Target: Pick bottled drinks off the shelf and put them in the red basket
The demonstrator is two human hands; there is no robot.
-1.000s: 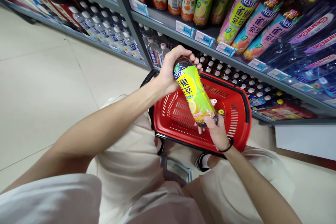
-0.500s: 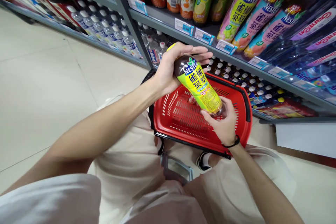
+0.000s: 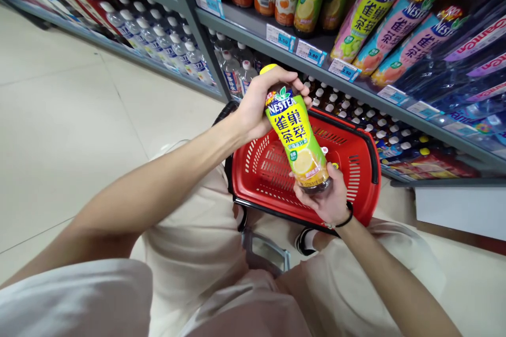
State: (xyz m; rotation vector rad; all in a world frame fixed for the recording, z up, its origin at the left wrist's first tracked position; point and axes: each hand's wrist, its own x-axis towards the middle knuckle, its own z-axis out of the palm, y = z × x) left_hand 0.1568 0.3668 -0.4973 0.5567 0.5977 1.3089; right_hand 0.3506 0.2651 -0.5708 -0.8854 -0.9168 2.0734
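A Nestea iced tea bottle with a yellow and green label and a yellow cap lies tilted between my two hands, its lemon picture facing up at me. My left hand wraps around the bottle's neck end, fingers curled over the far side. At the bottle's base, my right hand grips from below, with a black band on its wrist. Under the bottle is a red shopping basket with slotted walls and black handles. The bottle and my hands cover part of the basket's inside.
Beyond the basket, a grey shelf carries several drink bottles with blue and white price tags. Small white-capped water bottles fill the lower level at left. A grey stool shows between my legs. Tiled floor lies to the left.
The bottle has been turned about its length, so its lemon picture now faces me. My left fingers have closed around its neck; my right hand has shifted down slightly with the base.
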